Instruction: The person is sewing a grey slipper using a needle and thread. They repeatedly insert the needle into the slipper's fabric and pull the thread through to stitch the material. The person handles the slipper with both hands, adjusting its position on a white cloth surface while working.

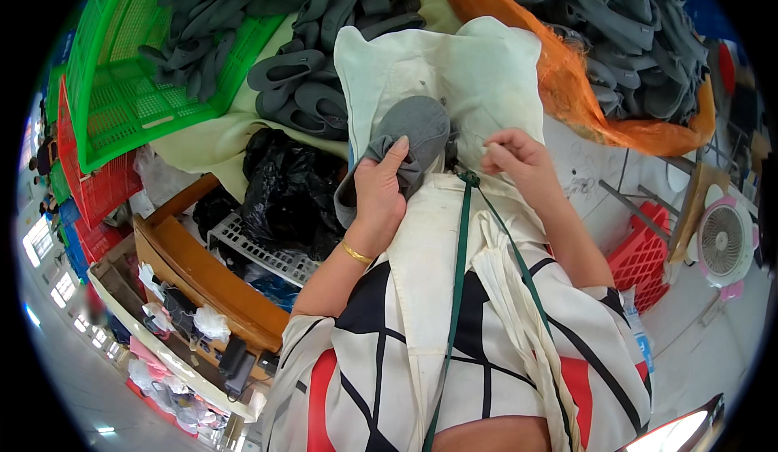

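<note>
My left hand (379, 194) grips a grey fabric shoe (417, 124) by its side, thumb on top, with the toe pointing up and away from me. The shoe lies slanted over a white cloth pad (502, 63) on my lap. To the right of the shoe and apart from it, my right hand (519, 160) is raised with its fingers curled into a pinch. Whatever may be between those fingertips is too small to make out. Between the hands, a dark green cord (463, 233) is knotted at the top of my white apron (421, 266).
Grey shoes (300, 87) are heaped beyond the pad, some inside a tilted green crate (113, 120). An orange sack (559, 87) at the far right holds more. Black plastic bags (284, 185) and a wooden drawer (203, 282) stand left; a pink-rimmed fan (724, 241) and red crate (640, 257) right.
</note>
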Demonstrator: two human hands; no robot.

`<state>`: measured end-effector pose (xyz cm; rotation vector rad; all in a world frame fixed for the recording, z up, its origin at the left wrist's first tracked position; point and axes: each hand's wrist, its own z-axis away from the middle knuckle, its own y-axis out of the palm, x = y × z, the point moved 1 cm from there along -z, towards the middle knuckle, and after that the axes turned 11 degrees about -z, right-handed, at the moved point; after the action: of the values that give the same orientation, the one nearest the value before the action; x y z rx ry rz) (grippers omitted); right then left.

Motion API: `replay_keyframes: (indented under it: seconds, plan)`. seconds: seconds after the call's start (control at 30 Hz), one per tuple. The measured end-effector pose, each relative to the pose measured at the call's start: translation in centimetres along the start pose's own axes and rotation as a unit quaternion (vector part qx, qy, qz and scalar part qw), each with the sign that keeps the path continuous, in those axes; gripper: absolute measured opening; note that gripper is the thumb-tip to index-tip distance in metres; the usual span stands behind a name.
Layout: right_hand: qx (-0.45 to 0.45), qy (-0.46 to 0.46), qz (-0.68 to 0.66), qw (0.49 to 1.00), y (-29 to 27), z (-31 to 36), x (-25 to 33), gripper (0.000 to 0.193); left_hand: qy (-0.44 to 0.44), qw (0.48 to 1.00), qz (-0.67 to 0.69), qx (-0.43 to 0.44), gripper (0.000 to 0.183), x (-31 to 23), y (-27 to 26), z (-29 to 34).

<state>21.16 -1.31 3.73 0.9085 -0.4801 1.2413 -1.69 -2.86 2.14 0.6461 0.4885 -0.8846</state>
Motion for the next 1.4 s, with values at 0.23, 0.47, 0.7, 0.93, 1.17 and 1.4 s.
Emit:
replay_keyframes:
  seconds: [0.23, 0.47, 0.7, 0.93, 1.17, 1.4]
  plan:
    - [0.126, 0.043, 0.166, 0.977, 6.3, -1.8, 0.5, 0.014, -0.006, 1.0, -0.014, 0.0, 0.012, 0.0, -0.5, -0.2]
    - [0.124, 0.012, 0.196, 0.973, 6.7, -2.2, -0.5, 0.014, 0.0, 1.0, -0.004, -0.004, 0.005, -0.6, 0.3, 0.3]
    - [0.122, 0.032, 0.16, 0.979, 6.6, -2.5, -0.9, 0.014, 0.008, 1.0, -0.004, 0.006, 0.007, 0.0, -0.2, 0.0]
    - [0.124, 0.069, 0.138, 0.98, 7.2, -3.1, -0.7, 0.012, -0.004, 1.0, -0.012, 0.017, 0.011, 0.0, 0.1, 0.7]
    - [0.14, -0.035, 0.187, 0.972, 6.2, -2.8, -2.0, 0.01, -0.019, 1.0, -0.007, 0.009, 0.01, -0.4, 0.3, 0.4]
    - [0.153, -0.092, 0.217, 0.96, 6.2, -2.6, -2.4, 0.008, -0.023, 1.0, -0.006, -0.005, 0.007, -0.5, 0.1, 0.2]
